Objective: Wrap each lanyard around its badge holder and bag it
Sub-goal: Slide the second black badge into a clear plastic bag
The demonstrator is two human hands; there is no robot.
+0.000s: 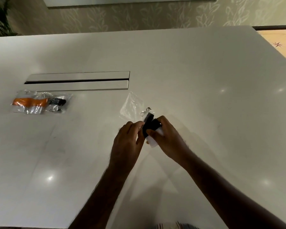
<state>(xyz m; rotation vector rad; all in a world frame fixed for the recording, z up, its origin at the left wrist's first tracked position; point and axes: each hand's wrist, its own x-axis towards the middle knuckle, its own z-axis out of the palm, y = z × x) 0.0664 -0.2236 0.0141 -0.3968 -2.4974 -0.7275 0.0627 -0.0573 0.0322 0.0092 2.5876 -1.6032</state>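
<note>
My right hand (168, 139) grips a white badge holder (153, 142) with a black lanyard (149, 123) wound around it. My left hand (128, 141) pinches the bundle's left edge with its fingertips. A metal clip (145, 111) sticks out past the bundle's far end. Just beyond both hands an empty clear bag (132, 105) lies flat on the white table (205, 96). At the left, two filled bags sit side by side: one with an orange lanyard (30, 102), one with a black lanyard (59, 101).
A long recessed slot with metal flaps (78, 81) is set into the table behind the filled bags. Past the table's far right corner stands a wooden game board (279, 45). A patterned wall runs behind the table.
</note>
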